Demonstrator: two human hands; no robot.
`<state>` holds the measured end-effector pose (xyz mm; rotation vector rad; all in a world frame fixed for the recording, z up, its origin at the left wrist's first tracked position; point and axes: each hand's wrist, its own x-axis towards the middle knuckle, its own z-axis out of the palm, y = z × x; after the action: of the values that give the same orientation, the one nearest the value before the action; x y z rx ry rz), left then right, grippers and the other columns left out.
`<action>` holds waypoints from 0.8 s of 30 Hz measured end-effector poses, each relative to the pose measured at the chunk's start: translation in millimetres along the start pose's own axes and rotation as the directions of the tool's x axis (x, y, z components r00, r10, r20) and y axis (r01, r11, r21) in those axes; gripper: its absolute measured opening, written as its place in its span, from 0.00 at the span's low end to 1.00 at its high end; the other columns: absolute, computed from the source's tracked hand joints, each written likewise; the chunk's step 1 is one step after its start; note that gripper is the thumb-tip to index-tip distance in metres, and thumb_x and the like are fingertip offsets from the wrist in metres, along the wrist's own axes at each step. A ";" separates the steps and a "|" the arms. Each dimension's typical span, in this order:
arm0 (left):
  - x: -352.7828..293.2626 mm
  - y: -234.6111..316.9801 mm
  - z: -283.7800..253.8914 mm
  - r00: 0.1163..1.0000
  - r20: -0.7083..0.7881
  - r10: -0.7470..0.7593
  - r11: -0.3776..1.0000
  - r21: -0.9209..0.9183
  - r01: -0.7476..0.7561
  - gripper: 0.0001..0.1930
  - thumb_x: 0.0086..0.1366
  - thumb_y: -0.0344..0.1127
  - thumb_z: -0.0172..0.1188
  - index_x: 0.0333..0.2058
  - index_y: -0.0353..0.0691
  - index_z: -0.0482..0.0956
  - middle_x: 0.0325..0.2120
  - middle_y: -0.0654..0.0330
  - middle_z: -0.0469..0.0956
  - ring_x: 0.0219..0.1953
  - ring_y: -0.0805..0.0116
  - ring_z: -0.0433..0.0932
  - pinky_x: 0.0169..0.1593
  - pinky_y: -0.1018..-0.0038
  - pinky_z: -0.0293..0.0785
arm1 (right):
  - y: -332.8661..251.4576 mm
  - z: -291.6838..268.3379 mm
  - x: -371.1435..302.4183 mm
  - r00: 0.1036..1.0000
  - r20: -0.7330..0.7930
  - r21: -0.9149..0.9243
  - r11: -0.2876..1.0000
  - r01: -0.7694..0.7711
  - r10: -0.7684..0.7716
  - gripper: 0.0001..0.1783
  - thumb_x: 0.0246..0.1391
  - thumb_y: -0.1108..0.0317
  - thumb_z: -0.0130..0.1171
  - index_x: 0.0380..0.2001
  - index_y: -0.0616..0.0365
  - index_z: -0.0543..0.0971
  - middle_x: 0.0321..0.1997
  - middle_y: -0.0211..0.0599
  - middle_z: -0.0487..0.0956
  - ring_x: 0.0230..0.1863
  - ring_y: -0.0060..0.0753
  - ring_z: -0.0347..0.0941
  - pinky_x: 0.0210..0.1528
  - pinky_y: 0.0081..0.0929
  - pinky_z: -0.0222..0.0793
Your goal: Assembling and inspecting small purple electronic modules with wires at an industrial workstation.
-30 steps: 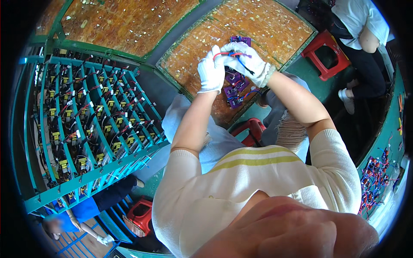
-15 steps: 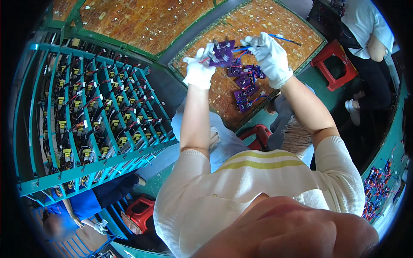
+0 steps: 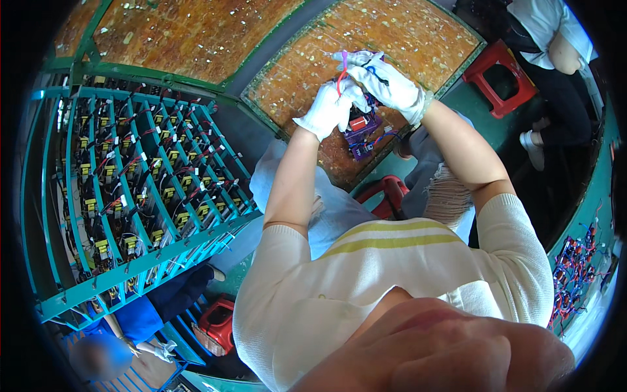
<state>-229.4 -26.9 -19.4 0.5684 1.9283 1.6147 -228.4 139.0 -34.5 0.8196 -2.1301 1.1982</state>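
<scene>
Both my hands wear white gloves and meet above the wooden worktop. My left hand (image 3: 333, 108) is closed around the lower end of a short red wire (image 3: 341, 80), whose pinkish tip stands up beside the right fingertips. My right hand (image 3: 392, 88) curls over a purple circuit board (image 3: 377, 57); only its far edge shows past the fingers. A blue wire (image 3: 372, 70) with a dark end loops across that glove. Just below the hands lie more purple circuit boards (image 3: 360, 136) with wires, one carrying a red block; the gloves partly cover this pile.
A teal rack (image 3: 147, 245) full of wired units with yellow parts stands at my left. Red stools (image 3: 499, 108) stand on the floor. One co-worker (image 3: 555, 39) is at the upper right, another (image 3: 134, 317) at the lower left. Wired parts (image 3: 575, 277) are heaped at the right.
My hands have come together. The circuit board has gone from the left hand's side to beneath my right hand, and the red wire now stands up between them. The view has shifted slightly.
</scene>
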 end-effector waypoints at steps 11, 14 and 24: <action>-0.1 -6.3 7.8 0.995 -0.040 0.091 0.996 0.005 -0.091 0.17 0.60 0.26 0.45 0.49 0.40 0.67 0.47 0.54 0.66 0.53 0.60 0.64 0.56 0.71 0.59 | -26.2 -13.6 4.4 0.950 0.305 0.187 0.982 0.004 -0.062 0.22 0.57 0.52 0.39 0.44 0.53 0.74 0.41 0.40 0.74 0.44 0.41 0.67 0.50 0.34 0.54; -0.2 10.1 10.4 0.967 0.103 0.231 0.973 -0.003 -0.232 0.16 0.60 0.32 0.47 0.48 0.39 0.68 0.49 0.55 0.64 0.54 0.62 0.61 0.56 0.72 0.58 | -23.5 -16.3 3.4 0.929 0.366 0.187 0.982 -0.023 -0.047 0.19 0.58 0.56 0.40 0.42 0.54 0.75 0.43 0.41 0.74 0.47 0.39 0.67 0.52 0.34 0.54; 10.8 -14.7 17.9 0.998 0.028 0.063 0.964 -0.260 -0.054 0.17 0.61 0.35 0.48 0.49 0.40 0.67 0.43 0.60 0.68 0.45 0.71 0.67 0.47 0.77 0.65 | -9.5 -20.5 -11.9 0.822 0.541 0.447 0.769 -0.458 0.176 0.16 0.54 0.58 0.49 0.31 0.63 0.76 0.28 0.39 0.75 0.27 0.26 0.67 0.31 0.25 0.64</action>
<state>-225.3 -9.3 -37.6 0.5456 1.6524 1.8449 -210.1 155.9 -28.7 1.1073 -2.3996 2.0652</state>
